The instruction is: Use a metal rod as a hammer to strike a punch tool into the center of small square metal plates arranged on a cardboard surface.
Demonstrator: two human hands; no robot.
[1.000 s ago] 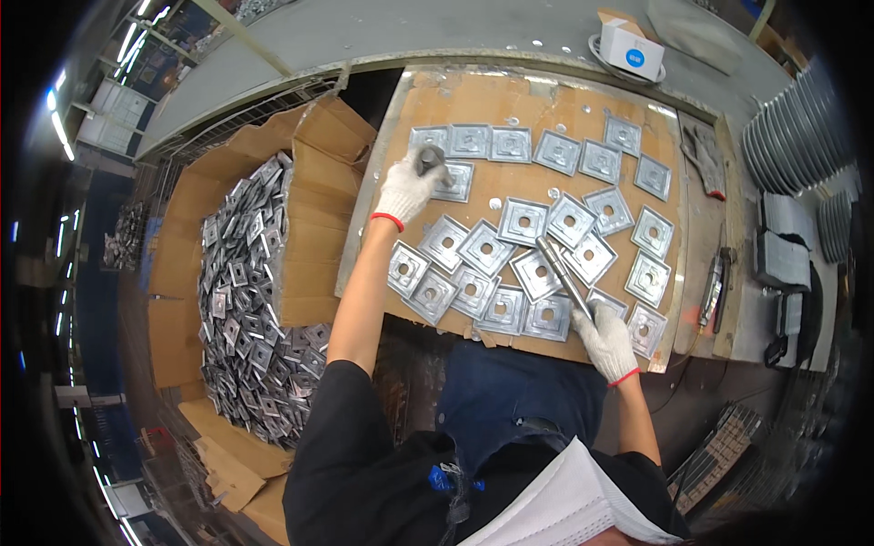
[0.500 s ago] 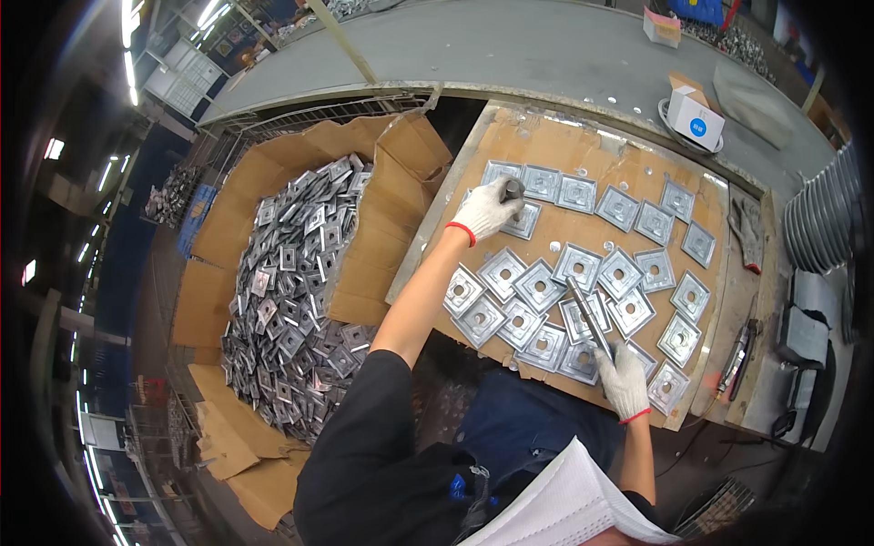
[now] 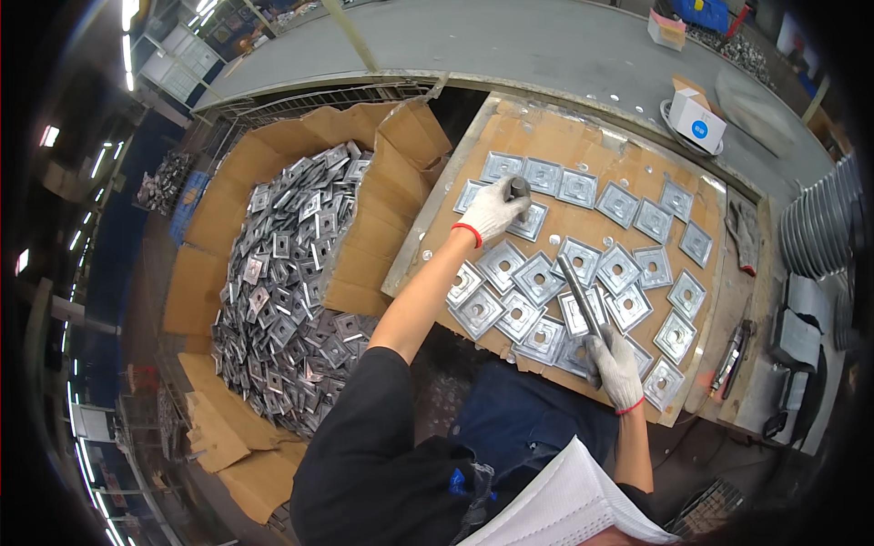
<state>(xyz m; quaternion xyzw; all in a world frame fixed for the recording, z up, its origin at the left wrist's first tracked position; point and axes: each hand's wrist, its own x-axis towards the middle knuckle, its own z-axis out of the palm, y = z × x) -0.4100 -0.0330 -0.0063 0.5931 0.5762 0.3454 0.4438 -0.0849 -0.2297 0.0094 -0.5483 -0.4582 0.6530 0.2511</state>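
My left hand point(image 3: 492, 211), in a white glove with a red cuff, is closed round a short dark metal cylinder point(image 3: 519, 187) over the square plates at the board's far left. My right hand point(image 3: 619, 371), gloved alike, grips the near end of a long metal rod point(image 3: 579, 293), which slants away to the left above the plates. Square metal plates point(image 3: 577, 187) without visible open holes lie in the far rows. Several plates with round centre holes point(image 3: 619, 269) are spread nearer me, some overlapping. The left fingers partly hide a plate point(image 3: 530, 221) beneath them.
A cardboard-lined wire bin point(image 3: 353, 264) heaped with square plates point(image 3: 296, 273) stands left of the cardboard-covered board point(image 3: 546, 123). On the right are a used glove point(image 3: 743, 238), a cutter-like tool point(image 3: 731, 358) and stacked metal rings point(image 3: 819, 218). A white box point(image 3: 696, 118) sits beyond the board.
My right hand has shifted slightly away from me and left, with the rod further over the plates. The left hand stays at the far left plates, still holding the cylinder.
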